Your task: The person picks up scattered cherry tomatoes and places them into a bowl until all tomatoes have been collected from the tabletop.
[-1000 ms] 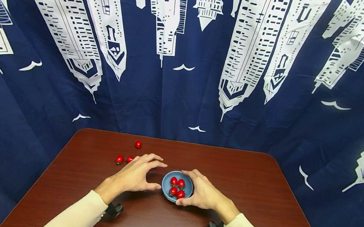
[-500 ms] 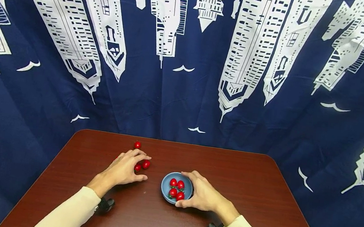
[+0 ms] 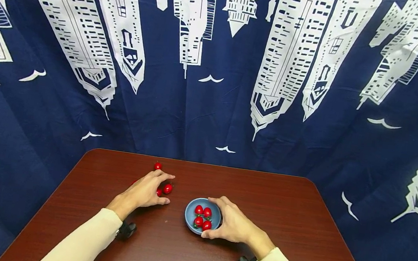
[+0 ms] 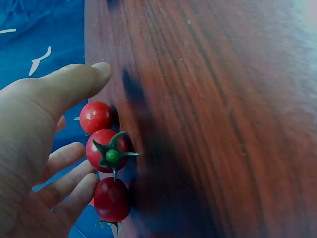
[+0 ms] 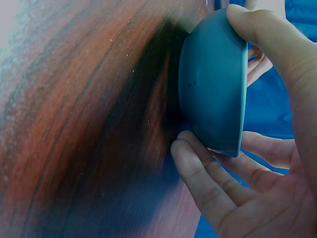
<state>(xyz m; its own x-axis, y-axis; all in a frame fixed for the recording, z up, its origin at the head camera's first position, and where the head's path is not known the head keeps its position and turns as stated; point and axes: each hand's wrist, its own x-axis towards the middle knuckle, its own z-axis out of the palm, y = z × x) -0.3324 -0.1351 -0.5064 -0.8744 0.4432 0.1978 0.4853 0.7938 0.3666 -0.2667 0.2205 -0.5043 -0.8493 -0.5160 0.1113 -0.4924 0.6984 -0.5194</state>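
Note:
My left hand [image 3: 144, 190] hovers at the cherry tomatoes on the left, thumb and fingers spread apart. One cherry tomato [image 3: 168, 188] shows between thumb and fingertips, and another is partly covered by the hand. In the left wrist view a tomato with a green calyx [image 4: 110, 148] lies in a row with two others, the fingers close beside them and the thumb apart. My right hand [image 3: 235, 220] holds the blue bowl [image 3: 190, 224] by its right side, thumb near, fingers far. Several cherry tomatoes [image 3: 198, 221] lie in the bowl.
One more cherry tomato [image 3: 158, 166] lies near the far edge of the brown table [image 3: 264, 189]. A sliver of red shows left of my left hand. Behind the table hangs a dark blue cloth [image 3: 210, 117] with white building prints.
My left hand has moved left from beside the bowl to the loose tomatoes, then shifted slightly there. The right hand and bowl have stayed in place.

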